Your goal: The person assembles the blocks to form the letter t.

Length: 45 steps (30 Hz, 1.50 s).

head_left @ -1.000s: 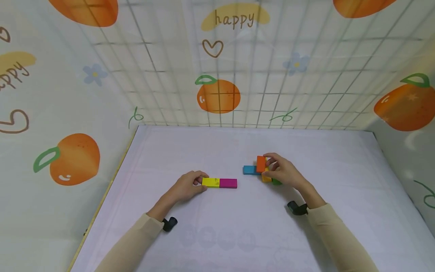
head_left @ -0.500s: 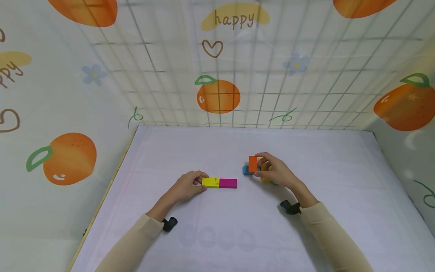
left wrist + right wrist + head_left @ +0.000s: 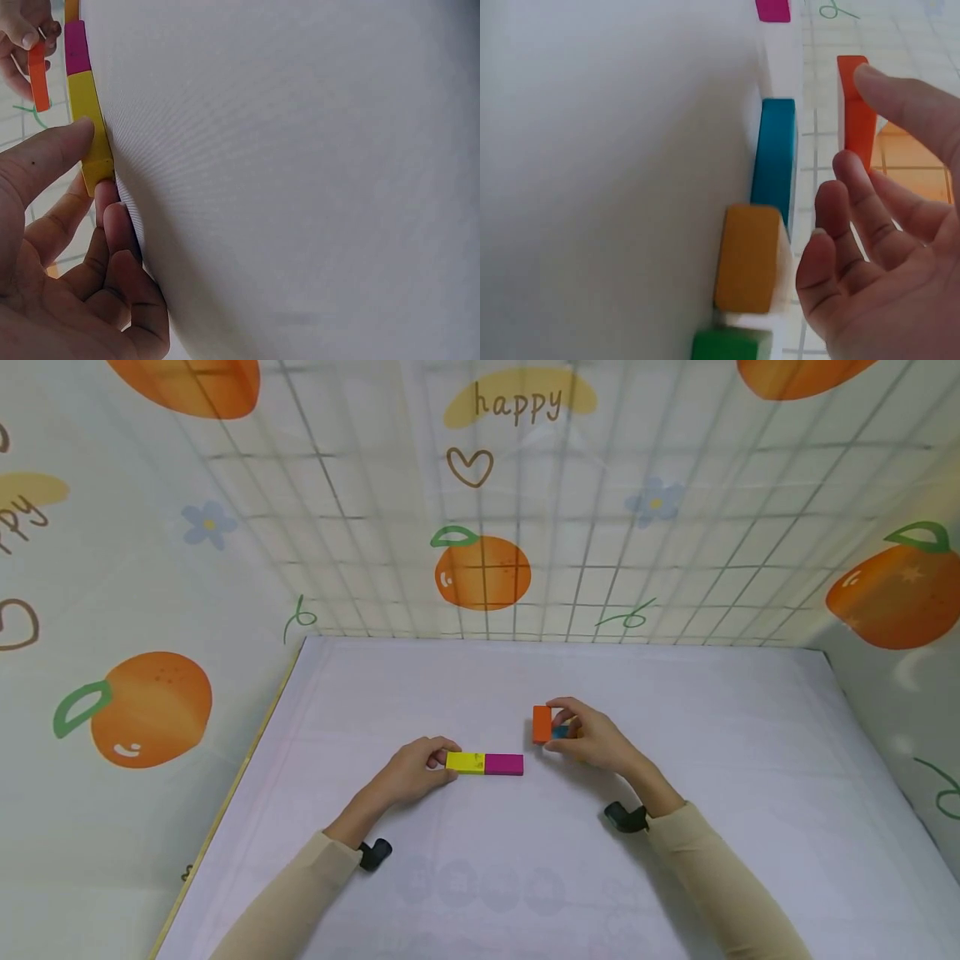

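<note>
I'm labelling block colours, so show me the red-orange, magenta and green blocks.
Red-orange block (image 3: 542, 725), head view: middle of its broad face.
Magenta block (image 3: 503, 765), head view: its upper face.
Green block (image 3: 725, 347), right wrist view: its uncropped part.

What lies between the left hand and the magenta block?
In the head view, the yellow block, pinched by the left hand, lies against the magenta block.
</note>
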{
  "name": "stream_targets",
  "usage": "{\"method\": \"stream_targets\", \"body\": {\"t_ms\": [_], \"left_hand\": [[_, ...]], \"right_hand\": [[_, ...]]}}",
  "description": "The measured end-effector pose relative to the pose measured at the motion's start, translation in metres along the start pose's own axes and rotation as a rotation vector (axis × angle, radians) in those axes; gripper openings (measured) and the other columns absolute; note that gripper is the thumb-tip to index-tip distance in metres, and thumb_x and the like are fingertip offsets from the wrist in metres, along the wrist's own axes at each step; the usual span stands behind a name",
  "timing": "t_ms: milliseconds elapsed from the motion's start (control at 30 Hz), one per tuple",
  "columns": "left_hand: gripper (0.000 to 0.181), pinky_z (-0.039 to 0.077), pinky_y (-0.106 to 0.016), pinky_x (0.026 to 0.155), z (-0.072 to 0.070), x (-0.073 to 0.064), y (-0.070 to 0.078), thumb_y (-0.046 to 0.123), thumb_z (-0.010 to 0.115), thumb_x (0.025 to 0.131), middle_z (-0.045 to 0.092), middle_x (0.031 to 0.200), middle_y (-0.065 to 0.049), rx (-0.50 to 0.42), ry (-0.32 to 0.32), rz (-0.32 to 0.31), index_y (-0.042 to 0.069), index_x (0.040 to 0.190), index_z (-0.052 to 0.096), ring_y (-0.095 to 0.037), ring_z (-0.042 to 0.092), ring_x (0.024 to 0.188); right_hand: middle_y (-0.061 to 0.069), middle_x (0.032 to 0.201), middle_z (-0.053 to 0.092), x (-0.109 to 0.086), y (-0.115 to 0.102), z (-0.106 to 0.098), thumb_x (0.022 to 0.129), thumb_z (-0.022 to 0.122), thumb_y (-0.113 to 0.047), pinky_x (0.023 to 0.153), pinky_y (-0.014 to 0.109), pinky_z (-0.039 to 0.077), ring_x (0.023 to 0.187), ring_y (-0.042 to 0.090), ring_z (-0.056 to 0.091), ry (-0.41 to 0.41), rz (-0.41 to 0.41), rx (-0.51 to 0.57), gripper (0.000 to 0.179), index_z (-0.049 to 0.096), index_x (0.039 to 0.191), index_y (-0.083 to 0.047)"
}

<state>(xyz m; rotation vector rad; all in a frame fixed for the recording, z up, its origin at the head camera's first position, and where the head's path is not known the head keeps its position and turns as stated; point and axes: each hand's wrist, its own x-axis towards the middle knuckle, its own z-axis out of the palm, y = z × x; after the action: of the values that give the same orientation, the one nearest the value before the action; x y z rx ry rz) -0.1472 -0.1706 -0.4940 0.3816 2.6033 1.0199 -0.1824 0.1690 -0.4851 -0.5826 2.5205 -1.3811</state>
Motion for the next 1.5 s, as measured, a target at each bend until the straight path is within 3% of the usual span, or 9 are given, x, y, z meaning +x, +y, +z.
{"method": "stream_targets", "body": {"t_ms": [333,967,1233,1500], "left_hand": [[0.033,0.042,-0.035,0.077,0.001,0.001,0.001,0.016,0.079,0.088,0.056,0.091,0.002,0.000,0.001,-0.009,0.018,0.119,0.069,-0.018,0.049,0.087],[0.032,0.042,-0.035,0.077,0.000,0.000,0.001,0.015,0.078,0.088,0.056,0.091,0.003,-0.005,-0.001,-0.011,0.017,0.119,0.069,-0.019,0.050,0.088],[0.033,0.043,-0.034,0.077,0.000,0.001,0.002,0.016,0.079,0.088,0.056,0.091,0.003,0.009,-0.007,-0.015,0.017,0.119,0.069,-0.019,0.050,0.088],[0.033,0.043,-0.034,0.077,0.000,0.001,0.002,0.016,0.079,0.088,0.056,0.090,0.004,0.012,-0.006,-0.012,0.017,0.119,0.069,-0.019,0.050,0.088]], "right_hand": [[0.006,0.108,0.062,0.007,-0.005,0.013,0.084,0.083,-0.021,0.073,0.036,0.049,0.080,0.021,0.058,-0.010,-0.027,-0.025,0.064,0.052,0.139,-0.011],[0.006,0.106,0.063,0.024,-0.018,0.039,0.084,0.083,-0.020,0.070,0.032,0.050,0.078,0.020,0.059,-0.044,-0.055,0.014,0.062,0.053,0.138,-0.010],[0.007,0.107,0.062,0.029,-0.020,0.049,0.084,0.083,-0.021,0.077,0.034,0.051,0.082,0.021,0.060,-0.066,-0.072,0.051,0.063,0.052,0.138,-0.010],[0.005,0.107,0.062,0.035,-0.024,0.057,0.085,0.082,-0.020,0.073,0.033,0.052,0.081,0.020,0.059,-0.066,-0.053,0.028,0.062,0.052,0.139,-0.009]]}}
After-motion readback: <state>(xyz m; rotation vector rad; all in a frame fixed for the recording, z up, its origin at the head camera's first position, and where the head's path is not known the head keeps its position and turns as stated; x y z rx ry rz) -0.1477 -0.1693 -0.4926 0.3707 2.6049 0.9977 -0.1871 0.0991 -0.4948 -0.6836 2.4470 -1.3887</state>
